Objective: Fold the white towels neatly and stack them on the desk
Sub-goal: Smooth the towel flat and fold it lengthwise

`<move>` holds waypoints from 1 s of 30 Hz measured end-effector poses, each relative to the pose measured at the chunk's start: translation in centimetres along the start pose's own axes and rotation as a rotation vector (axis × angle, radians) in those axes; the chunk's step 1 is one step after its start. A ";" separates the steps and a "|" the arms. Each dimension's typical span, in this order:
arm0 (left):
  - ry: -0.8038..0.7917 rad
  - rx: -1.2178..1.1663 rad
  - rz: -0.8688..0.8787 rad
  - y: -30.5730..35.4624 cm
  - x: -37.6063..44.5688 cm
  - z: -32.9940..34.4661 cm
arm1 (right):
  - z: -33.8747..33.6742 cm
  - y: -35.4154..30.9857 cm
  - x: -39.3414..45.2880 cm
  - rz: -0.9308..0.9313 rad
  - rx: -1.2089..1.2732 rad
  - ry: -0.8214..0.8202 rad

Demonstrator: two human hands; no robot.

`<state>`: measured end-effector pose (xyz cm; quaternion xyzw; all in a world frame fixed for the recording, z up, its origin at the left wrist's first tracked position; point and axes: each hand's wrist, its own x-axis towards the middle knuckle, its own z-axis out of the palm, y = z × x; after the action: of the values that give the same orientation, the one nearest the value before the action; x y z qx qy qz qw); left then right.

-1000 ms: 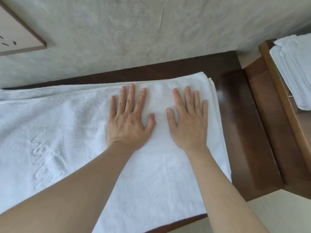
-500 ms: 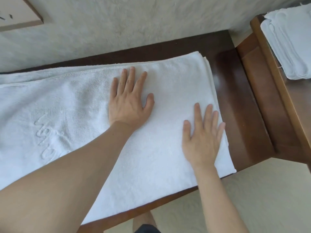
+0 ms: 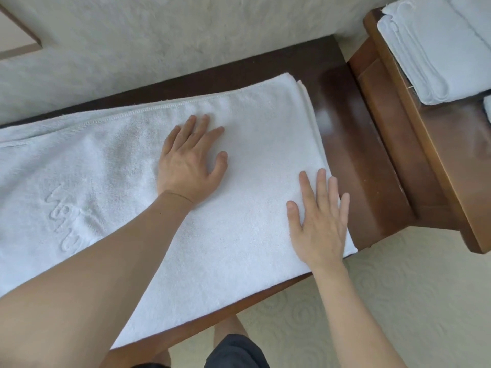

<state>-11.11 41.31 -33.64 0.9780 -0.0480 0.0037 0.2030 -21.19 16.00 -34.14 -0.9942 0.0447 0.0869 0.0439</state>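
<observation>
Towel: a white towel (image 3: 239, 208), folded into layers, lies flat along the dark wooden bench (image 3: 353, 155); its right end stops short of the bench end, and the stacked edges show there.
Left hand: the left hand (image 3: 190, 166) rests palm down near the middle of the towel, fingers straight and slightly spread, grasping nothing.
Right hand: the right hand (image 3: 318, 221) lies flat on the towel's right end by the near corner, fingers straight, grip released; the little finger reaches the towel's edge.
Raised lettering: an embossed mark (image 3: 66, 221) shows on the towel's left part, partly covered by the left forearm and unreadable.
Cut off: the towel's left end runs out of the picture, and its near edge is hidden under the forearm.
Folded stack: folded white towels (image 3: 435, 49) sit on a lighter wooden stand (image 3: 438, 155) to the right, cropped by the picture's edge.
Below: patterned carpet (image 3: 398, 301) and the person's knees in dark shorts (image 3: 233, 351), partly seen.
Wall: textured pale wall (image 3: 186, 35) behind the bench.
</observation>
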 end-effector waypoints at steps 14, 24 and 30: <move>0.024 -0.002 -0.005 0.0 -0.4 0.0 | 0.1 -2.1 0.7 -0.003 0.032 -0.016; -0.049 -0.123 0.040 -0.7 -0.3 -0.2 | 0.2 -10.0 3.1 -0.250 0.040 -0.006; -0.129 0.109 -0.132 -5.6 -5.4 -3.1 | -0.3 -8.5 3.9 0.032 0.071 -0.007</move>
<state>-15.87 48.17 -33.21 0.9868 0.0041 -0.0701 0.1459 -16.52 24.08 -33.84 -0.9909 0.0634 0.0894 0.0777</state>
